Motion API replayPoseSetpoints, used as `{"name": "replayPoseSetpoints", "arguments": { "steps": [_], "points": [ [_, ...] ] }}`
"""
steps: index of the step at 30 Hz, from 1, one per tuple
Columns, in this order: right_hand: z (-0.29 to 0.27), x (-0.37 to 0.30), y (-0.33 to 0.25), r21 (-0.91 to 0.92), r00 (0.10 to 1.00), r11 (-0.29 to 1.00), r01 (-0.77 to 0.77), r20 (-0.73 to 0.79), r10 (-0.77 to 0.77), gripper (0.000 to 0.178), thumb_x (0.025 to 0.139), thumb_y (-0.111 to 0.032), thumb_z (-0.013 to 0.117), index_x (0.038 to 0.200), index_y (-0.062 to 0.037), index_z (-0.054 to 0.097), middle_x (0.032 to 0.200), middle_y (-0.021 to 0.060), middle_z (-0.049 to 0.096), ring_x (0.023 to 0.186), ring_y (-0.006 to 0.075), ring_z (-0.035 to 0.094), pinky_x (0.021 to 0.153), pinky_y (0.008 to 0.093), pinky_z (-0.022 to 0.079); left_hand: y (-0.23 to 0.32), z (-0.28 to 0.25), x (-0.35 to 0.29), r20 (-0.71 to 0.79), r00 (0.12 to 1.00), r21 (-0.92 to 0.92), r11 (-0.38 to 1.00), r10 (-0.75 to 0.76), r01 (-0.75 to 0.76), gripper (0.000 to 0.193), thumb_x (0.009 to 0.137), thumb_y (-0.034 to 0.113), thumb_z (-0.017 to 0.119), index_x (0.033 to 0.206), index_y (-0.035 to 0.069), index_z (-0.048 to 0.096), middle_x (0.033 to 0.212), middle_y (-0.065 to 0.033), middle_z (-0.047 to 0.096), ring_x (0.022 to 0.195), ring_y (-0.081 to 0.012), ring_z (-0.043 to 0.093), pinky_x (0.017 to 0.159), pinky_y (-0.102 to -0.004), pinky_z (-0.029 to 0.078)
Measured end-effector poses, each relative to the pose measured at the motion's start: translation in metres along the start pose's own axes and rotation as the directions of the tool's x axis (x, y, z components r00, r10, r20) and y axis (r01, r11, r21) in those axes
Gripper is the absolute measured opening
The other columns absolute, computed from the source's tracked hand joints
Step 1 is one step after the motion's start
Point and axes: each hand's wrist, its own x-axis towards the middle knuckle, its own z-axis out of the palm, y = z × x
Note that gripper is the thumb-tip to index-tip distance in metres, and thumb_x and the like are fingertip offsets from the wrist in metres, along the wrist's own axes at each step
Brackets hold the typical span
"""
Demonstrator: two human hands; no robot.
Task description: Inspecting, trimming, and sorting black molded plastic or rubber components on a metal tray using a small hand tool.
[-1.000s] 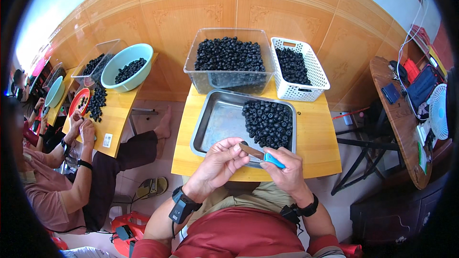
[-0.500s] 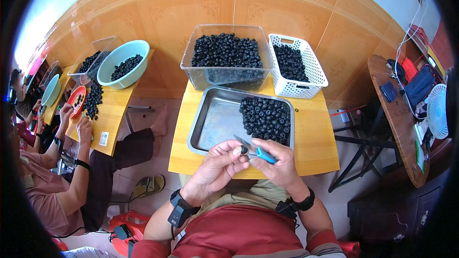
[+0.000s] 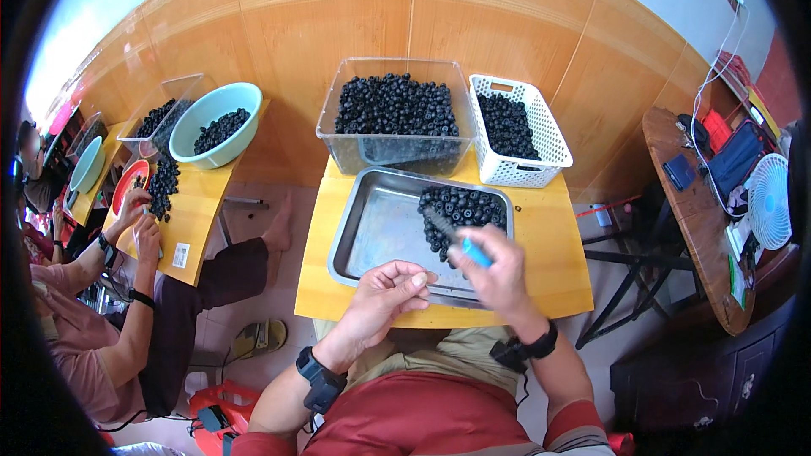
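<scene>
My right hand point(image 3: 500, 280) is closed round the blue handle point(image 3: 476, 253) of a small knife. Its blurred blade point(image 3: 439, 223) passes over a heap of small, black, round fruits point(image 3: 465, 205) in a shallow metal tray point(image 3: 359, 241). Near the tray's front rim, my left hand point(image 3: 390, 294) is pinched, thumb against fingers. Something small and brownish shows at its fingertips, too indistinct to name. The fruits fill the tray's right part, while its left part shows bare metal.
Behind the tray stand a clear plastic bin point(image 3: 397, 152) and a white perforated basket point(image 3: 525, 173), both holding black fruits. On the left, another person works at a table point(image 3: 211, 203) with a pale green basin point(image 3: 215, 152) and a red plate point(image 3: 121, 194). A round-edged wooden table point(image 3: 676, 165) stands right.
My right hand has swung the knife away from my left hand, to the right and over the heap. The dark fruit held in my left fingertips no longer shows there.
</scene>
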Motion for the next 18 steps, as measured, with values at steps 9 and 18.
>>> {"name": "replayPoseSetpoints", "arguments": {
  "steps": [9, 18],
  "points": [
    [-0.060, 0.105, 0.098, -0.255, 0.888, 0.958, -0.130, -0.460, -0.002, 0.042, 0.089, -0.025, 0.070, 0.117, 0.0061, 0.065, 0.089, 0.0198, 0.071, 0.080, 0.0246, 0.071, 0.072, 0.0361, 0.053, -0.005, -0.014, 0.034, 0.002, 0.950, 0.721, 0.657, 0.314, -0.218, 0.016, 0.090, 0.012, 0.072, 0.099, -0.001, 0.069, 0.091, -0.0077, 0.072, 0.078, -0.0125, 0.066, 0.069, -0.0249, 0.052],
    [-0.012, 0.017, 0.067, 0.052, 0.944, 0.970, -0.238, -0.223, 0.243, 0.035, 0.088, -0.019, 0.073, 0.110, 0.0071, 0.066, 0.087, 0.0114, 0.071, 0.078, 0.0112, 0.065, 0.072, 0.0273, 0.052, 0.005, -0.007, 0.073, 0.215, 0.916, 0.975, -0.028, 0.340, -0.219, 0.028, 0.080, 0.013, 0.074, 0.106, 0.005, 0.071, 0.093, -0.0174, 0.068, 0.083, -0.0355, 0.068, 0.075, -0.0425, 0.054]
  ]
}}
